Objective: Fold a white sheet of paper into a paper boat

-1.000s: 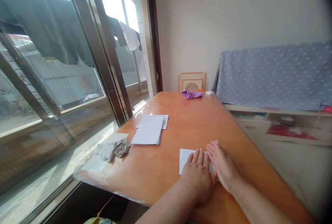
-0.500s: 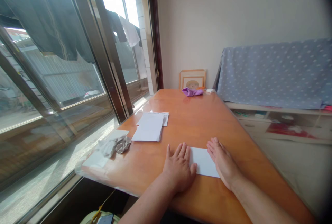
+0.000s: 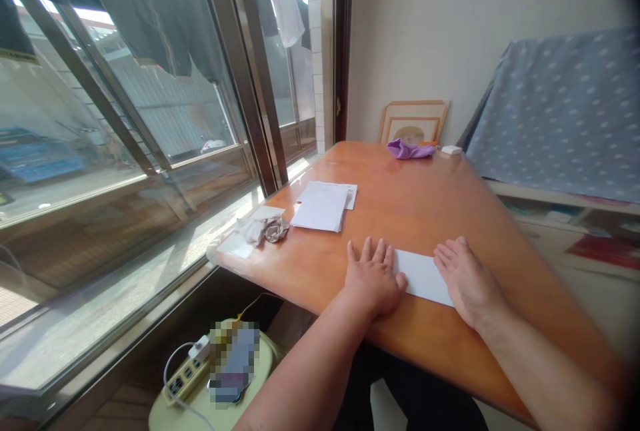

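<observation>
A white folded sheet of paper (image 3: pixel 423 276) lies flat on the orange wooden table (image 3: pixel 410 211) near its front edge. My left hand (image 3: pixel 374 276) rests palm down at the paper's left end, fingers stretched out and slightly spread. My right hand (image 3: pixel 465 278) lies flat on the paper's right end, fingers straight and together. Neither hand grips anything.
A stack of white sheets (image 3: pixel 323 206) and a crumpled grey cloth (image 3: pixel 265 228) lie at the table's left side by the window. A purple cloth (image 3: pixel 409 149) and a picture frame (image 3: pixel 413 123) sit at the far end. A stool with a power strip (image 3: pixel 189 371) stands below.
My left hand slid left along the paper, away from the right hand, uncovering the sheet's middle. The camera turned left and down, bringing the stool into view.
</observation>
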A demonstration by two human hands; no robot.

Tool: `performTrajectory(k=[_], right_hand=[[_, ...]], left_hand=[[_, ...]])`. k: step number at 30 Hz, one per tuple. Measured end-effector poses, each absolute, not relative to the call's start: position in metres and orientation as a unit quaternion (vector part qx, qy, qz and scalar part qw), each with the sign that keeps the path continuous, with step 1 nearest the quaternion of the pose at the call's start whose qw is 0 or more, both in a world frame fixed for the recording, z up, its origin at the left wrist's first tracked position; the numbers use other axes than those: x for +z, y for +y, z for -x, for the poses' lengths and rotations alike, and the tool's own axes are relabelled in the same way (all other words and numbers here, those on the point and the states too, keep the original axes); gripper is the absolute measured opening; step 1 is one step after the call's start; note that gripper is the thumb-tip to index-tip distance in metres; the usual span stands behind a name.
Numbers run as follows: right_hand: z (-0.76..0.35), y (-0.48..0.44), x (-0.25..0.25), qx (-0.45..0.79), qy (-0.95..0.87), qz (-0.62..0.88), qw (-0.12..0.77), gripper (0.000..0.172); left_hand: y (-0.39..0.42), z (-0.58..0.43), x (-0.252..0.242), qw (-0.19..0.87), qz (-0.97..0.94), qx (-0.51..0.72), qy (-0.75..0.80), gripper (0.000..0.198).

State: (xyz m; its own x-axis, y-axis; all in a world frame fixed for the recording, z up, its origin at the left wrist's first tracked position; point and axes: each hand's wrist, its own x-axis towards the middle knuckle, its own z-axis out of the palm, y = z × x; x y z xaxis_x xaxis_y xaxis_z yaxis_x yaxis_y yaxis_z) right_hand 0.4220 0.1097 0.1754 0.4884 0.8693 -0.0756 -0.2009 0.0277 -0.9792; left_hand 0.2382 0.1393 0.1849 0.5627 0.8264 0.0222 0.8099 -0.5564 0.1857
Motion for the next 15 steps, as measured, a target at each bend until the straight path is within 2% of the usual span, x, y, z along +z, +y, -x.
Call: performTrajectory(k=[6,11,15], right_hand=[[-0.432,0.117,0.188,0.439,-0.236,0.581,0.643,0.07],[-0.411,0.122,0.202,0.415,-0.253,0.569,0.664,0.062],[-0.375,0.123,0.201,0.501,-0.27,0.494,0.657,0.063]], left_hand=[[0.138,-0.24,0.186,0.083,-0.877,0.045,0.472,0.072],[0.138,-0.24,0.185,0.075,-0.875,0.05,0.475,0.072],[0.137,-0.239,0.185,0.068,-0.878,0.047,0.472,0.071]])
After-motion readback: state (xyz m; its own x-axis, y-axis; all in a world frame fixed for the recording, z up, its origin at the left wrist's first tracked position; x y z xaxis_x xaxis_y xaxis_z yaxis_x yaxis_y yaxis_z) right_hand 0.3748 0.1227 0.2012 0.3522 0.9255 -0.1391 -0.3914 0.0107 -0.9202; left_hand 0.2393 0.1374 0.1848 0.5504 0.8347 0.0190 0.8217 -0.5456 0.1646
